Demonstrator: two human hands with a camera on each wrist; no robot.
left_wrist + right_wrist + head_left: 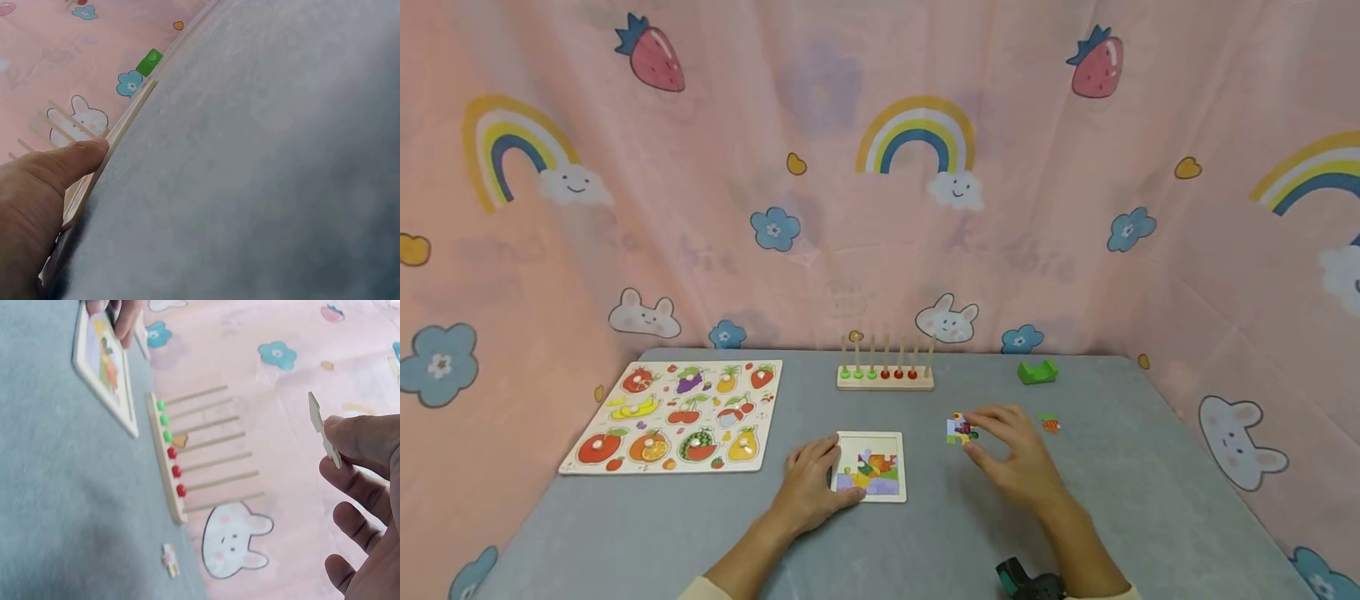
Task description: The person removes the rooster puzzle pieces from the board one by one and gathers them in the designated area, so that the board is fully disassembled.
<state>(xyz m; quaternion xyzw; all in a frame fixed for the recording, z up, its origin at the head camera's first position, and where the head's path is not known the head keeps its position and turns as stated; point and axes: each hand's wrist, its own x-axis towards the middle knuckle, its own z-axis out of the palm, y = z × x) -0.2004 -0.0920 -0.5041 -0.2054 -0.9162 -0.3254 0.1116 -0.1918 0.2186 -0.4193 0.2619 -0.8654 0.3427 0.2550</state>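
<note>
My left hand [811, 487] holds the left side of a small square jigsaw tray [902, 467]. Its thumb lies on the near rim, its fingers at the left edge. In the left wrist view the thumb [81, 159] rests on the tray's wooden edge [128, 122]. Several joined pieces [872, 475] fill the lower part of the picture. To the right, my right hand [1018, 454] pinches a thin jigsaw piece [317, 419] between thumb and fingers, raised above the table. An orange and green piece [1048, 423] lies beyond that hand. The right wrist view shows a loose piece [170, 559] on the table.
A fruit puzzle board [662, 417] lies at the left. At the back stands a wooden peg rack [886, 383] with green and red beads. A green block [1037, 372] sits back right, and a black object [1030, 581] shows by the right forearm.
</note>
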